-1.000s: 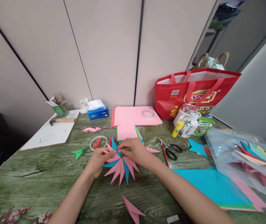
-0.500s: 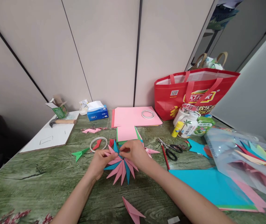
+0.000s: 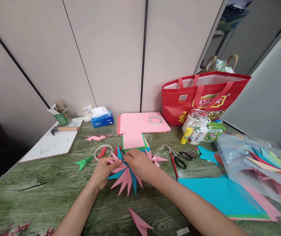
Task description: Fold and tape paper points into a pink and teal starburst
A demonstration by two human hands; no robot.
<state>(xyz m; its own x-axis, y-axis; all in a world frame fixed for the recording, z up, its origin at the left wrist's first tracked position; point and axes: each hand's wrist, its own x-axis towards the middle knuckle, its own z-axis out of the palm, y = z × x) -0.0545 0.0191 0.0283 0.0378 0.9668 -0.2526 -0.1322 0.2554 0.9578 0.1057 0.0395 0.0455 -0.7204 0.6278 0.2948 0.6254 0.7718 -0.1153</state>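
Note:
A pink and blue folded-paper star [image 3: 124, 184] with many points is between my hands over the table. My left hand [image 3: 106, 167] pinches its pink points at the left, thumb on top. My right hand [image 3: 139, 164] has its fingers closed on the star's upper right side near the centre, and it covers that part. Below the star lies a single pink folded paper piece [image 3: 140, 222]. Another pink folded piece [image 3: 156, 159] rests just past my right hand. A green folded piece [image 3: 83, 163] and a roll of tape [image 3: 103, 151] lie left of my hands.
Scissors [image 3: 180, 156] and a red pencil [image 3: 173, 164] lie to the right, by blue paper sheets [image 3: 219, 193]. Behind are pink paper sheets [image 3: 135, 123], a glue stick [image 3: 186, 135], a tissue box [image 3: 102, 120] and a red bag [image 3: 175, 105]. A hammer [image 3: 66, 128] lies on a white board.
My right hand has turned and lowered, its fingers now flatter over the star's upper right. My left hand keeps its pinch. The whole view has shifted slightly.

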